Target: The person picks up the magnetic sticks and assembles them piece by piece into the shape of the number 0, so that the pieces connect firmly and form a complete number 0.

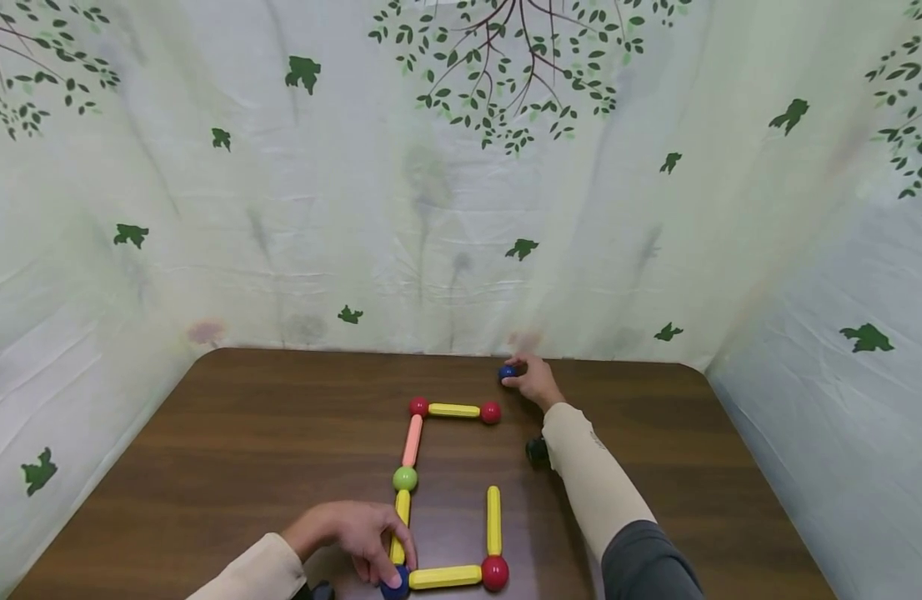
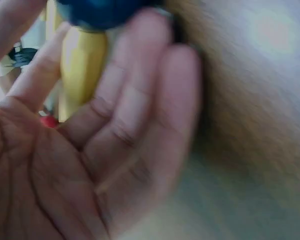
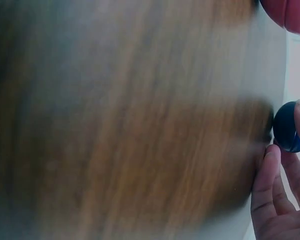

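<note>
My left hand (image 1: 359, 533) grips a dark blue ball (image 1: 395, 583) at the near left corner of a shape of coloured sticks and balls. In the left wrist view its fingers (image 2: 140, 95) curl by that ball, with a yellow stick (image 2: 82, 70) running from it. Close to the table's far edge, my right hand (image 1: 536, 382) pinches a second blue ball (image 1: 508, 373) between thumb and fingers. That same ball (image 3: 286, 127) shows at the right side of the right wrist view. Just nearer than this hand lies a red ball (image 1: 490, 412) ending a yellow stick (image 1: 454, 411).
Up the left side run a green ball (image 1: 404, 478), a pink stick (image 1: 412, 440) and a red ball (image 1: 419, 407). A near red ball (image 1: 494, 573) joins two yellow sticks, one pointing away (image 1: 494, 521). Leaf-patterned cloth (image 1: 461, 283) hangs behind the brown table (image 1: 281, 433).
</note>
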